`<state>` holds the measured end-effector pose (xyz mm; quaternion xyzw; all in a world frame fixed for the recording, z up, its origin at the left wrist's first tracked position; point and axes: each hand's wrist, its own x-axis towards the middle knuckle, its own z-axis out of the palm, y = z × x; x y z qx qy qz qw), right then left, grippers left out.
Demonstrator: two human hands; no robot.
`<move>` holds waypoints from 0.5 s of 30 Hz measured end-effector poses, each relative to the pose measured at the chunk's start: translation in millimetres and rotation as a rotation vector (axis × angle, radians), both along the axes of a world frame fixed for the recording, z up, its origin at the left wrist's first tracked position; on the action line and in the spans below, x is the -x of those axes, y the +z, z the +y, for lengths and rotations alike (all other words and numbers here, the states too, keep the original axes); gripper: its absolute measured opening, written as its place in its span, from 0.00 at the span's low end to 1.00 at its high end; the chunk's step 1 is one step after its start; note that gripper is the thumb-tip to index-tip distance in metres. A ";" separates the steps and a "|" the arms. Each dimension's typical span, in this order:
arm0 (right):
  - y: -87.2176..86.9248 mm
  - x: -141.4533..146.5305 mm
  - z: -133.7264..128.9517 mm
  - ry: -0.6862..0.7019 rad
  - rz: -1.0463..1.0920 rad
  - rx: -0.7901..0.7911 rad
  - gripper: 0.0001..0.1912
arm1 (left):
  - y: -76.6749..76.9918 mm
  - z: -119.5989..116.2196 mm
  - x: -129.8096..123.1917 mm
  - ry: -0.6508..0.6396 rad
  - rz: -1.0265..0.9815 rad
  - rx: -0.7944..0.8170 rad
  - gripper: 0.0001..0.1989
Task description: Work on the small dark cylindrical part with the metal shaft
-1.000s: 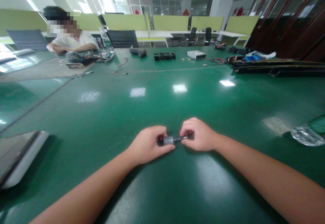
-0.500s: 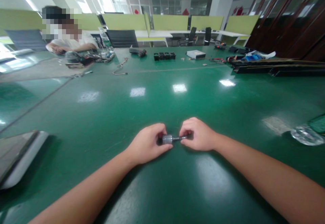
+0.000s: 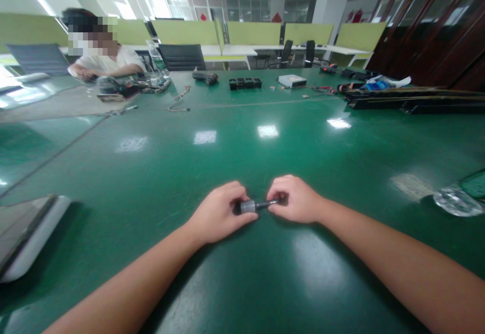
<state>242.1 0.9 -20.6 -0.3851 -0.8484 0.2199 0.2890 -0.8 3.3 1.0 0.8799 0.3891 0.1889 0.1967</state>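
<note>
Gray-black cylindrical tool (image 3: 249, 206) sits well nearside of black block (image 3: 245, 84). 2 hands, slightly apart, clamp it: left hand (image 3: 220, 211) thicker end, right hand (image 3: 297, 200) thin shaft (image 3: 261, 205). Silver box (image 3: 292, 81) stands right of block.

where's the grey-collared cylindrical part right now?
Head view, below centre: the grey-collared cylindrical part spans the gap from the left hand, which holds its collar end, to the right hand, at its thin end.
</note>
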 end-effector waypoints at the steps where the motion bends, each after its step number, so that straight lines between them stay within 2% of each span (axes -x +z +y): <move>1: 0.4 -0.3 0.0 0.001 0.005 0.001 0.04 | 0.0 -0.1 -0.1 0.002 0.002 0.001 0.13; 15: 1.6 -13.2 3.5 0.013 0.014 -0.001 0.04 | -2.2 0.1 1.1 0.004 0.000 0.005 0.14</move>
